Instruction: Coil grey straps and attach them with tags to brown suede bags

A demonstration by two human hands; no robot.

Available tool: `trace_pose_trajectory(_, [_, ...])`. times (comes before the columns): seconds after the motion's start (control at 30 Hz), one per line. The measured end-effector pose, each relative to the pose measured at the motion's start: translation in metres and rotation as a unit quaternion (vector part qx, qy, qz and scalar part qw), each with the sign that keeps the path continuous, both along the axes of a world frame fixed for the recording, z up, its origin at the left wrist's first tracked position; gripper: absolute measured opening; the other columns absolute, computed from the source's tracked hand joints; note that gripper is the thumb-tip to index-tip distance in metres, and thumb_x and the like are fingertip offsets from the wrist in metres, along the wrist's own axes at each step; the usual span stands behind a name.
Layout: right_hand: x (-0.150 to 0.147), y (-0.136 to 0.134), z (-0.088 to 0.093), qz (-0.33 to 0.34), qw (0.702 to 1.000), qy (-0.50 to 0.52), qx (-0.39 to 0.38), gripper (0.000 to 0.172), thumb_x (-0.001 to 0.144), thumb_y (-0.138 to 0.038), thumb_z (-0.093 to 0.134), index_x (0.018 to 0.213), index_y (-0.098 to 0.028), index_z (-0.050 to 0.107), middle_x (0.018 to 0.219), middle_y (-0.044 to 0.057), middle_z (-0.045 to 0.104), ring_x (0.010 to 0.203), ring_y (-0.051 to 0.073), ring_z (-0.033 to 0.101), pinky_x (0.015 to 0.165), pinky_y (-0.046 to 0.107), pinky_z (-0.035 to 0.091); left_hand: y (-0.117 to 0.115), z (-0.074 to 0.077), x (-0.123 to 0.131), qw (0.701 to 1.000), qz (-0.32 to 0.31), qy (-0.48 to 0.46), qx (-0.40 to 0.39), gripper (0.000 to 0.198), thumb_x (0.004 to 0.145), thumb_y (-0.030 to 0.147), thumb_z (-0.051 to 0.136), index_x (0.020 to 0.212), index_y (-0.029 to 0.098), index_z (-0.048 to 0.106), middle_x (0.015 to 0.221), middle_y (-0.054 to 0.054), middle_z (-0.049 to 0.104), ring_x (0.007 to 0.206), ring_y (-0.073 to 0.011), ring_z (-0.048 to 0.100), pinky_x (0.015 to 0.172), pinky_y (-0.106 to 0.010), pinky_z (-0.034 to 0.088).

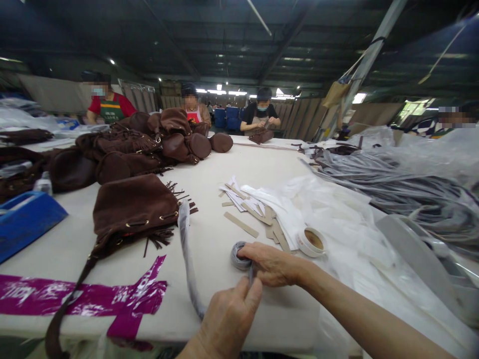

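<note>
A grey strap wrapped in thin plastic is wound into a small coil (238, 255) on the white table (209, 199). The fingers of my right hand (267, 263) are closed on the coil's right side. Just below, my left hand (234, 311) pinches the strap's loose end between thumb and finger. Another plastic-wrapped strap (187, 254) lies lengthwise to the left of my hands. Farther left rests a brown fringed drawstring bag (134, 204), its own strap hanging over the table's front edge.
Brown bags (127, 144) are heaped at the back left, near a blue bin (30, 219). Card strips (241, 224), a tape roll (312, 242), clear plastic (337, 224) and grey straps (404, 189) lie right. People work beyond.
</note>
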State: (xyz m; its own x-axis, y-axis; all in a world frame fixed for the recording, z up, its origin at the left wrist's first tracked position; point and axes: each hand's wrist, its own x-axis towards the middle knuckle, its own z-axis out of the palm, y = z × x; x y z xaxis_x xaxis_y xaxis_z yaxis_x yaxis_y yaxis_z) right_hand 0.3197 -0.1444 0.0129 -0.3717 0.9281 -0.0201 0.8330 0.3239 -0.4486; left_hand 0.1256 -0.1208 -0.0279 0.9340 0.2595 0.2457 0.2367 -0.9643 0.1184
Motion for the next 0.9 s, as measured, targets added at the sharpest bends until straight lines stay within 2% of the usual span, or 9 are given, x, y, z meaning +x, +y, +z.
trace_pose_trajectory(0.07, [-0.001,0.002,0.004,0.002,1.000,-0.007,-0.013,0.045,0.062,-0.007,0.051,0.106,-0.015,0.054,0.096,0.007,0.056,0.084,0.021,0.050,0.080,0.034,0.043,0.000,0.001,-0.003,1.000,0.001,0.012,-0.014,0.052,0.081,0.000,0.042,0.131,0.015,0.041,0.106,-0.009,0.067,0.074,-0.0188,0.069,0.067,-0.027,0.059])
trace_pose_trajectory(0.13, [-0.001,0.002,0.009,0.001,1.000,0.001,-0.027,0.037,0.067,-0.010,0.052,0.104,-0.015,0.054,0.095,0.007,0.056,0.085,0.021,0.050,0.080,0.035,0.043,0.007,0.004,-0.007,0.999,0.019,0.023,-0.038,0.049,0.080,0.001,0.044,0.126,0.017,0.045,0.098,-0.006,0.069,0.074,-0.0188,0.069,0.067,-0.027,0.057])
trace_pose_trajectory(0.27, [-0.001,0.001,0.013,-0.005,0.998,0.041,-0.045,0.019,0.082,-0.016,0.047,0.098,-0.018,0.056,0.091,0.005,0.056,0.085,0.020,0.051,0.080,0.034,0.042,0.037,0.015,-0.013,0.992,0.082,0.042,-0.083,0.033,0.083,0.004,0.047,0.111,0.021,0.055,0.090,-0.003,0.071,0.082,-0.0201,0.069,0.072,-0.028,0.054])
trace_pose_trajectory(0.33, [0.000,-0.001,0.011,0.001,0.998,0.049,-0.034,0.017,0.082,-0.015,0.047,0.096,-0.018,0.057,0.091,0.004,0.056,0.085,0.020,0.051,0.080,0.033,0.041,0.055,0.022,-0.012,0.993,0.080,0.058,-0.060,0.032,0.085,0.008,0.050,0.114,0.021,0.054,0.088,-0.003,0.071,0.082,-0.0219,0.069,0.071,-0.030,0.053])
trace_pose_trajectory(0.47, [0.001,-0.004,0.004,0.022,0.999,0.041,0.005,0.014,0.077,-0.015,0.058,0.090,-0.018,0.058,0.091,0.003,0.059,0.085,0.019,0.051,0.081,0.032,0.039,0.082,0.033,0.002,0.997,-0.029,0.064,0.027,0.047,0.087,0.011,0.053,0.132,0.023,0.044,0.085,-0.002,0.069,0.077,-0.0199,0.065,0.070,-0.030,0.048])
trace_pose_trajectory(0.57, [0.002,-0.006,0.001,0.032,0.999,0.022,0.026,0.013,0.082,-0.018,0.059,0.094,-0.019,0.060,0.092,0.003,0.061,0.086,0.019,0.053,0.081,0.032,0.038,0.097,0.037,0.013,0.986,-0.146,0.062,0.056,0.022,0.090,0.014,0.052,0.110,0.022,0.057,0.081,0.001,0.065,0.076,-0.0161,0.060,0.072,-0.027,0.045])
trace_pose_trajectory(0.63, [0.002,-0.008,0.001,0.035,0.999,0.005,0.038,0.013,0.087,-0.019,0.054,0.099,-0.020,0.060,0.094,0.003,0.063,0.088,0.018,0.054,0.081,0.032,0.038,0.102,0.037,0.017,0.979,-0.188,0.056,0.061,0.009,0.092,0.016,0.051,0.093,0.021,0.059,0.081,0.001,0.062,0.076,-0.0146,0.057,0.073,-0.026,0.043])
trace_pose_trajectory(0.77, [-0.007,-0.017,-0.003,-0.009,0.996,-0.068,0.059,0.015,0.090,-0.015,0.049,0.096,-0.020,0.061,0.099,0.005,0.065,0.088,0.019,0.056,0.078,0.033,0.039,0.084,0.026,0.020,0.981,-0.179,0.027,0.072,0.011,0.092,0.018,0.052,0.083,0.019,0.058,0.083,-0.001,0.061,0.078,-0.0172,0.052,0.070,-0.030,0.043])
trace_pose_trajectory(0.9, [-0.025,-0.030,-0.019,-0.129,0.987,-0.082,0.052,0.018,0.090,-0.010,0.044,0.097,-0.016,0.059,0.103,0.008,0.063,0.076,0.018,0.057,0.067,0.031,0.042,0.040,0.003,0.024,0.997,-0.023,-0.042,0.063,0.012,0.089,0.011,0.053,0.079,0.017,0.056,0.078,-0.004,0.059,0.075,-0.0211,0.050,0.068,-0.035,0.043])
